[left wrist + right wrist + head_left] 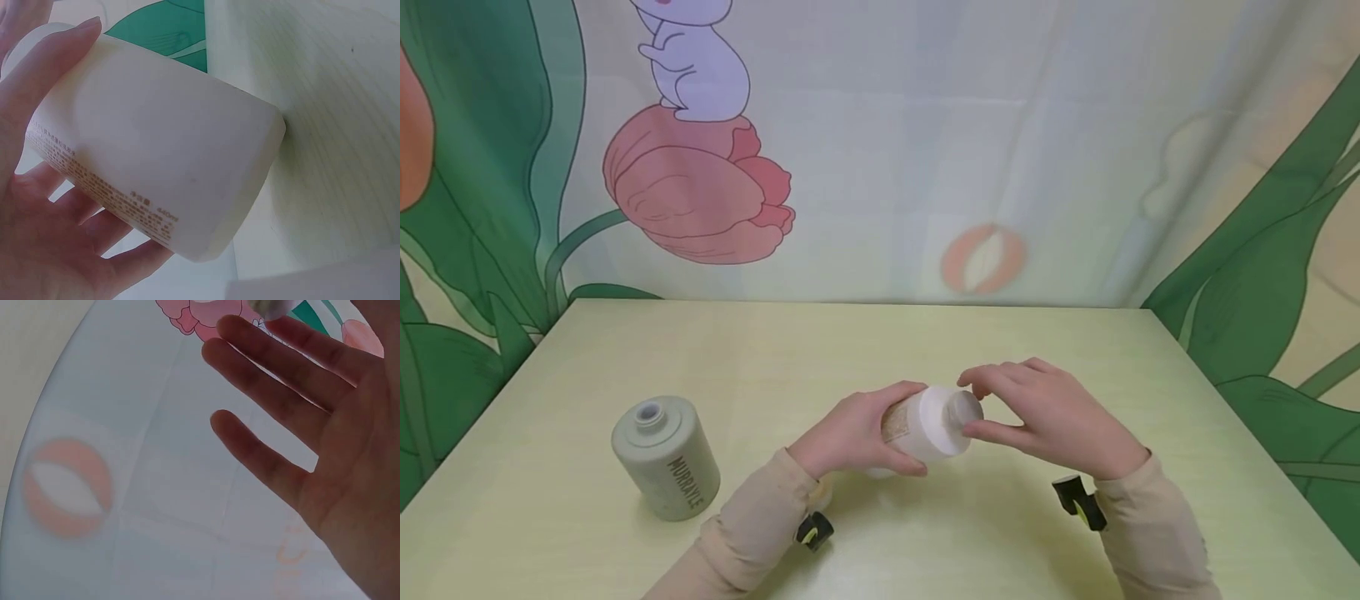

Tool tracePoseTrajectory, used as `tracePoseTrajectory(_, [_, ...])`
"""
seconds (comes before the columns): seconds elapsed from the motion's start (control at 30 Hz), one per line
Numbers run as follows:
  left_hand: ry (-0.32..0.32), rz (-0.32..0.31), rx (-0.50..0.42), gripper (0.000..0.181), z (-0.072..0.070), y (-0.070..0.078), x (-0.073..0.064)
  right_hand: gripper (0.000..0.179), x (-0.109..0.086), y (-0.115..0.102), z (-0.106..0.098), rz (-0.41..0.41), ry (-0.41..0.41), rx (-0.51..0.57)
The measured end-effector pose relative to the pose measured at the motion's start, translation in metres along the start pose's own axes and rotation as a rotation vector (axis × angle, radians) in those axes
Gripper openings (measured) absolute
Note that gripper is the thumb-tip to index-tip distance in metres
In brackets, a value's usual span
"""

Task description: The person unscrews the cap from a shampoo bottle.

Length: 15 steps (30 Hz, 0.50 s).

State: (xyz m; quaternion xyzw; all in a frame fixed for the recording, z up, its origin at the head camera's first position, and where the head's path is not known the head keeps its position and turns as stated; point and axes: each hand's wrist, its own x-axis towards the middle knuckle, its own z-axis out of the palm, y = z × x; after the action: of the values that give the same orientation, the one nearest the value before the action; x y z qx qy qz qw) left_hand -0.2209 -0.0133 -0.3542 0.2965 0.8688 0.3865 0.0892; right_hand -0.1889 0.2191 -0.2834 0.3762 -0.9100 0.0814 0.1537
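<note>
My left hand (861, 433) grips a white bottle (925, 427) round its body, the thumb on one side and the fingers on the other. Brown small print runs along the bottle (156, 137) in the left wrist view. It tilts, with its cap (964, 408) facing right. My right hand (1048, 412) holds the cap between thumb and index finger. In the right wrist view the right hand's other fingers (269, 394) stretch out, spread apart; the thumb is out of sight there. Whether the bottle's base touches the table cannot be told.
A grey-green bottle (670, 458) lettered MURRAYLE stands at left on the pale table (820, 342), its neck uncovered. Something pale yellowish (822, 493) is partly hidden beneath the left forearm. Behind the table hangs a printed curtain (880, 167).
</note>
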Motion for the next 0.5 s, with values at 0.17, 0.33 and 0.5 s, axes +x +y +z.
tracePoseTrajectory(0.17, [0.005, 0.000, -0.001, 0.075, -0.0019, 0.0006, 0.0007, 0.034, 0.0035, -0.0012, 0.0010, -0.088, 0.068, -0.024])
tracePoseTrajectory(0.33, [-0.002, -0.006, -0.015, 0.075, -0.0021, -0.0002, 0.0011, 0.036, 0.0038, -0.0002, 0.0004, -0.197, 0.080, -0.006])
tracePoseTrajectory(0.5, [-0.004, -0.010, -0.027, 0.074, -0.0002, -0.0014, 0.0016, 0.044, 0.0016, -0.0001, -0.0022, -0.219, 0.022, 0.047])
